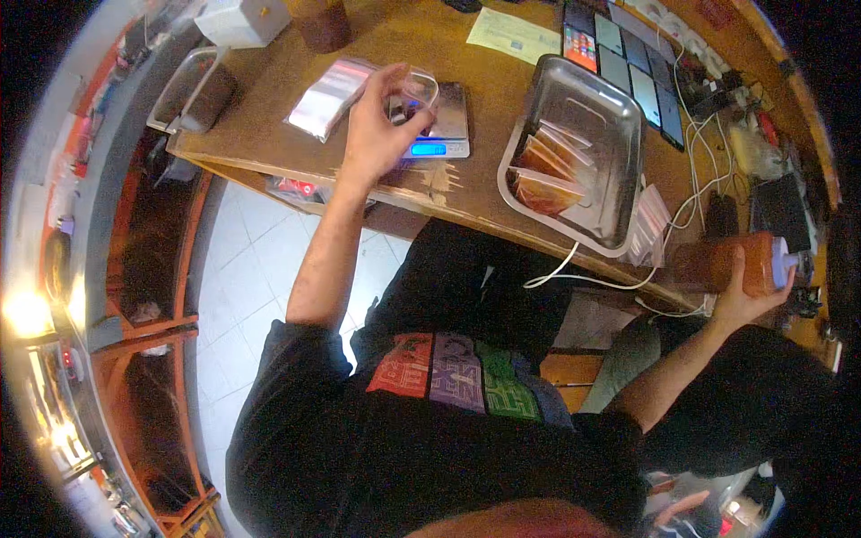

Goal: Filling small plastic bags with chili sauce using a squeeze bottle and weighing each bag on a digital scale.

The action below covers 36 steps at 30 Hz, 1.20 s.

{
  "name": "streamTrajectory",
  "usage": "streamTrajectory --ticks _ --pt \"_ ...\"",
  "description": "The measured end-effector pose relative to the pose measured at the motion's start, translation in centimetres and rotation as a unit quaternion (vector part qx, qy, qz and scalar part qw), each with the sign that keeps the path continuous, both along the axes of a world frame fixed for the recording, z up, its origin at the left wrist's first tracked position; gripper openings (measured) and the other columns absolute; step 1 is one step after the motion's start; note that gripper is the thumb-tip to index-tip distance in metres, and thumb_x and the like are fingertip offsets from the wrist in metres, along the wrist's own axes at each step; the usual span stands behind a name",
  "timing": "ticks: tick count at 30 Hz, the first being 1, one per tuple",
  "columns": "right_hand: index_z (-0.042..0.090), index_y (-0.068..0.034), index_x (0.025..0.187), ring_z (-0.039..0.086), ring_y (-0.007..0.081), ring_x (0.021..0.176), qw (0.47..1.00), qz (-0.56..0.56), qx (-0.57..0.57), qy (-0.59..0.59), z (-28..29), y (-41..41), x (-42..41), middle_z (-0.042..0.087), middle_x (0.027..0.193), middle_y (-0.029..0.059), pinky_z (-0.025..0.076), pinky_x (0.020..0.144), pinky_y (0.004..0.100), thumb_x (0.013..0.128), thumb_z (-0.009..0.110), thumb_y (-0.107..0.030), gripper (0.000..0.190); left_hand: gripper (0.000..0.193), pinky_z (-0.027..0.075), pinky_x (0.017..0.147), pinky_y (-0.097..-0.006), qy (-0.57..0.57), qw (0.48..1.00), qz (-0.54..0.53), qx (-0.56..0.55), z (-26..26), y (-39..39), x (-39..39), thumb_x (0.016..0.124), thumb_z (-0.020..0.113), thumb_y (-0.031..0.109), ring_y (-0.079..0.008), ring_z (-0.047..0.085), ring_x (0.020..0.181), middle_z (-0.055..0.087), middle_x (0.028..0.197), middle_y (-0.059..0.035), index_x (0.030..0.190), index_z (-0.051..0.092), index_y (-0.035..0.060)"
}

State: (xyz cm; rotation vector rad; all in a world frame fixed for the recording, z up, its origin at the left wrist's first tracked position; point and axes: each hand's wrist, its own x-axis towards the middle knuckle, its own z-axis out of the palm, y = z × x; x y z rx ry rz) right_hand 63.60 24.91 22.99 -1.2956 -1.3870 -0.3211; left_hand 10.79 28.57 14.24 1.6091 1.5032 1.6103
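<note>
My left hand [380, 134] pinches a small clear plastic piece [422, 86], perhaps a cup or open bag, between thumb and fingers. It is above a silver digital pocket scale [452, 111] whose display [428, 149] glows blue. Beside that hand lies a stack of clear zip bags [326, 101]. At the far right, my right hand [750, 299] is wrapped around a plastic bottle [753, 262] with orange-brown contents and a whitish cap. A stainless steel tray [612, 208] stands between my hands, with several filled bags of orange-brown contents [545, 191] inside.
More zip bags [651, 218] lie against the tray's right side. Several smartphones [642, 91] sit in rows behind it, near a yellowish paper [512, 37]. A white cable [696, 195] crosses the right side and hangs over the table edge. A metal container [195, 94] stands at the left corner.
</note>
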Motion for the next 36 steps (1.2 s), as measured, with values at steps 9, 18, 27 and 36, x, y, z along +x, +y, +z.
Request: streamTrajectory --ticks 9,18,27,36 --pt "0.033 -0.004 0.148 0.048 0.0336 0.133 0.999 0.01 0.004 0.049 -2.9 1.4 1.2 0.039 0.149 0.0231 0.046 0.112 0.0476 0.073 0.093 -0.016 0.097 0.047 0.054 0.088 -0.0336 0.085 0.996 0.028 0.009 -0.9 0.8 -1.1 0.08 0.082 0.023 -0.0221 0.07 0.098 0.074 0.102 -0.0151 0.118 0.069 -0.0007" --pt "0.027 -0.002 0.15 0.045 0.0344 0.135 1.0 -0.019 -0.003 0.007 -2.8 0.6 0.8 0.036 0.151 0.0235 0.043 0.115 0.0481 0.074 0.093 -0.015 0.101 0.028 0.055 0.085 -0.0316 -0.042 0.998 -0.049 0.005 -1.0 1.4 -1.3 0.087 0.075 0.009 -0.0171 0.07 0.097 0.073 0.103 -0.011 0.11 0.063 -0.0028" --pt "0.026 -0.003 0.151 0.043 0.035 0.137 0.999 -0.032 -0.006 0.007 -3.2 0.9 1.3 0.034 0.153 0.0225 0.039 0.117 0.0492 0.072 0.095 -0.024 0.107 0.049 0.055 0.084 -0.0317 -0.06 0.996 -0.031 0.065 -0.7 2.6 0.3 0.091 0.067 0.002 -0.0194 0.069 0.097 0.069 0.104 -0.012 0.135 0.045 -0.002" --pt "0.026 -0.004 0.151 0.043 0.0349 0.137 0.999 -0.037 -0.014 0.018 -3.1 0.6 0.8 0.035 0.152 0.0216 0.041 0.116 0.0488 0.072 0.095 -0.023 0.107 0.08 0.056 0.083 -0.0336 0.138 0.989 0.04 0.023 -0.9 1.5 0.9 0.081 0.084 0.016 -0.0203 0.07 0.093 0.071 0.102 -0.0144 0.144 0.038 0.0006"
